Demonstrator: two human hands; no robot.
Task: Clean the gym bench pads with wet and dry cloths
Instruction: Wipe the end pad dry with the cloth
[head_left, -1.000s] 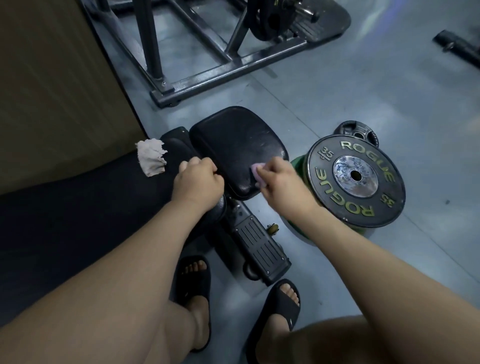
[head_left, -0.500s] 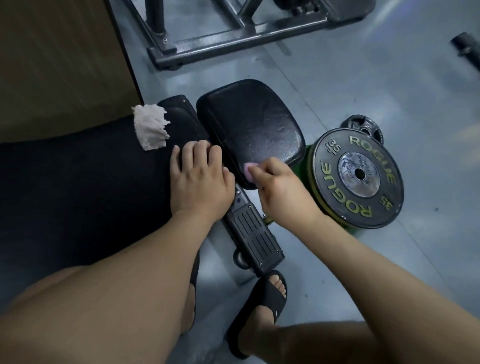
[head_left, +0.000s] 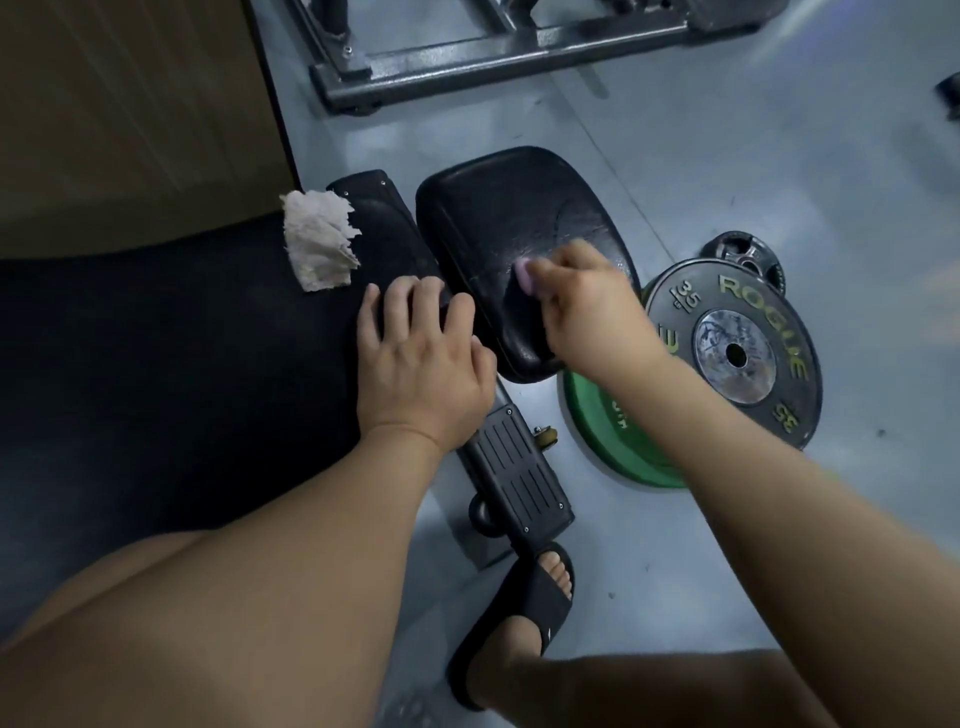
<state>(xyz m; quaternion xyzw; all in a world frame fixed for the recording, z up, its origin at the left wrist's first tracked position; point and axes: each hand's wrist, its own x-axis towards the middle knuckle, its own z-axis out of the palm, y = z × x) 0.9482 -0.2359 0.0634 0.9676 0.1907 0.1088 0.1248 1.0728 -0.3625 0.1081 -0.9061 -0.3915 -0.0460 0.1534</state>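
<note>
Grey gym floor surrounds a glossy, rounded black vinyl seat pad (head_left: 509, 218), its surface streaked with a damp sheen. The right hand (head_left: 587, 312) pinches a small pink cloth (head_left: 524, 275) against the pad's near half. The left hand (head_left: 421, 364) rests palm-down, fingers loosely spread, on the long black bench pad (head_left: 182, 364), near a crumpled white cloth (head_left: 319, 239) lying there.

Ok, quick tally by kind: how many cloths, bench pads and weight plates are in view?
Cloths: 2 (pink cloth in right hand, white cloth on long pad)
Bench pads: 2 (long pad, seat pad)
Weight plates: 3 (black plate, green plate, small dark plate)
Total: 7
</note>
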